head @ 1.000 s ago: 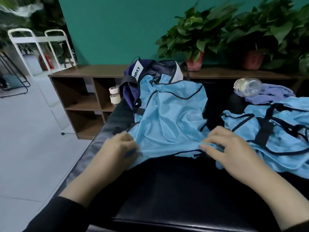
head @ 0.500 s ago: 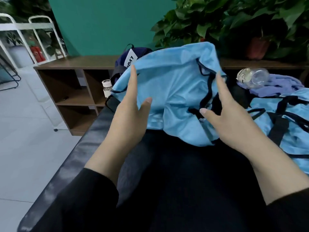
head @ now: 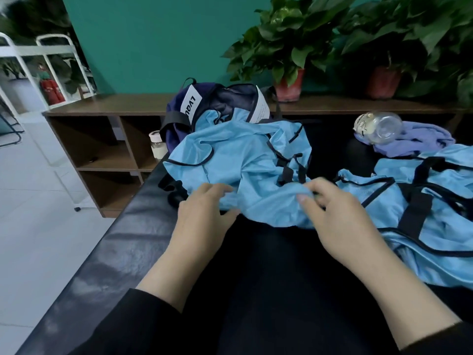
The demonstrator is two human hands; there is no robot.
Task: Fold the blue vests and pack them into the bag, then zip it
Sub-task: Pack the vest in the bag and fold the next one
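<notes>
Half a second ago the vest was lifted up between both hands; now it has come down onto the black table (head: 107, 272), lying in a loose, half-doubled heap just in front of the bag (head: 204, 103). The blue vest (head: 243, 165) touches the bag's open mouth at its far edge, and its near hem sits under the person's fingers. The left hand (head: 204, 216) rests on the hem with fingers fairly straight — its grip looks released, pressing and smoothing rather than pinching. The right hand (head: 335, 213) has its fingers curled over a bunched fold of the same hem, so that grip is taken on the cloth. Judging by the way it slumps and creases, the fabric is thin, light and quite limp, probably a little slick, so it will not hold a fold unless pressed flat; the dark bound edges and the black straps (head: 289, 170) are the firmest places to take hold, and the corners of the hem serve best for squaring it. Counted: one vest under the hands, a second heap of blue vests (head: 435, 201) to the right — how many lie in it I cannot tell — one navy bag, one clear bottle (head: 378, 126) lying on one purple cloth (head: 419, 139).
</notes>
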